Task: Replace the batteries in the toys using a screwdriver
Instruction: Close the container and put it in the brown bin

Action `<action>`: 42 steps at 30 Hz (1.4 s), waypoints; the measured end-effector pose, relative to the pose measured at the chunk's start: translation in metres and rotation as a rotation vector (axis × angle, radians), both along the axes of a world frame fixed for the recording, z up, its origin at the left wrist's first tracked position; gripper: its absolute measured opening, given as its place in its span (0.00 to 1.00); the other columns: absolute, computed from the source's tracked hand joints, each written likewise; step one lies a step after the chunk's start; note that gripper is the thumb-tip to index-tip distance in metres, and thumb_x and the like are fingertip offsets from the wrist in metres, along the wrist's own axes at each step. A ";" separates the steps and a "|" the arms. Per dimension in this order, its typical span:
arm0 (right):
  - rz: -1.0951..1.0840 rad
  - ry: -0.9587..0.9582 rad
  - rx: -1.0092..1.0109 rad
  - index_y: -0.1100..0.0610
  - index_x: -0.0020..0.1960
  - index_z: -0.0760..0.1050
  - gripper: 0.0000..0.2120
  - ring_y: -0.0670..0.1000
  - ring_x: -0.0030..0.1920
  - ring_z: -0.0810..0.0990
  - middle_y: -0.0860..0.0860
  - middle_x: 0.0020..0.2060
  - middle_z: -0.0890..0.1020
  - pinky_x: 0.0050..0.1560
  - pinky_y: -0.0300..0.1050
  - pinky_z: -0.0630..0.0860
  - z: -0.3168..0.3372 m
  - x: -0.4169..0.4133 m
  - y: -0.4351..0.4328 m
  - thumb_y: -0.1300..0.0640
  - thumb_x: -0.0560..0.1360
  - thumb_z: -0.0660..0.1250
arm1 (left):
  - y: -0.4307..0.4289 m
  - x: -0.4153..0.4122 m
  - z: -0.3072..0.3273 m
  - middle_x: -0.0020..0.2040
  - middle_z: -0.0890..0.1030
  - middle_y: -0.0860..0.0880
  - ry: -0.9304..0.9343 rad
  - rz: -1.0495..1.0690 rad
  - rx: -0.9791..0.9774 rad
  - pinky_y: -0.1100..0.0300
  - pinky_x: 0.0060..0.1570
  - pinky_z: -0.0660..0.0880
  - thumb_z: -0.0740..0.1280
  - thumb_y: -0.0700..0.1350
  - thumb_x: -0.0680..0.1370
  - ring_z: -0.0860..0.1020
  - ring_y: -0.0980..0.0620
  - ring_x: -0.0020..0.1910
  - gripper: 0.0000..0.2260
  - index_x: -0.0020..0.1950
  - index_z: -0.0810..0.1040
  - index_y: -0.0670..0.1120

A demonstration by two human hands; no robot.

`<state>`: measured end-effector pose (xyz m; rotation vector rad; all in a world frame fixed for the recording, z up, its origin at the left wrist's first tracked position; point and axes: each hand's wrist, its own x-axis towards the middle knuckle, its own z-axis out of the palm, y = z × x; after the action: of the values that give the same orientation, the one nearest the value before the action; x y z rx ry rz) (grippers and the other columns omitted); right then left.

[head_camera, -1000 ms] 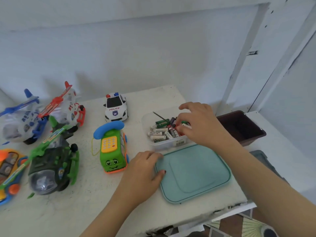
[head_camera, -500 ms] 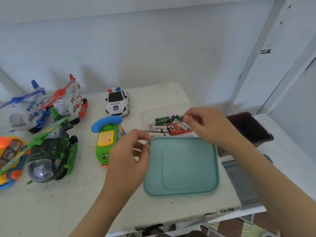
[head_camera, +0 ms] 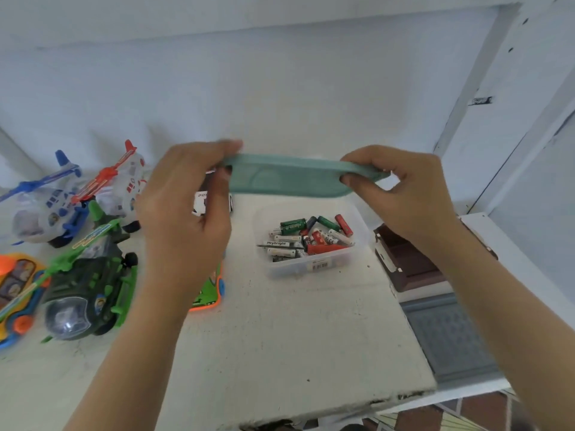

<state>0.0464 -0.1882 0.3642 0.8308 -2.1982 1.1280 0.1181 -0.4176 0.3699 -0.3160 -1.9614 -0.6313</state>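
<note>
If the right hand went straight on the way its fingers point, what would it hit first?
The right hand points leftward along the teal lid it pinches; beyond that, it would likely meet the left hand gripping the lid's other end.

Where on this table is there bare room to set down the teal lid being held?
The widest bare patch of the table lies between the battery container and the near edge, right of the phone toy. The left side is crowded with toy helicopters. Left hand and right hand hold the teal lid in the air.
</note>
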 end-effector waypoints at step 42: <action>-0.156 -0.785 0.135 0.67 0.44 0.70 0.26 0.50 0.33 0.69 0.56 0.35 0.72 0.38 0.46 0.67 -0.091 -0.016 0.017 0.44 0.82 0.51 | 0.055 -0.020 -0.092 0.75 0.65 0.50 -0.886 -0.013 1.057 0.76 0.49 0.61 0.53 0.46 0.85 0.65 0.59 0.61 0.21 0.79 0.58 0.48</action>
<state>0.0309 -0.1708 0.2729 0.2563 -2.9302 1.3923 0.0977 -0.3625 0.2777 0.7217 -2.0603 -1.9125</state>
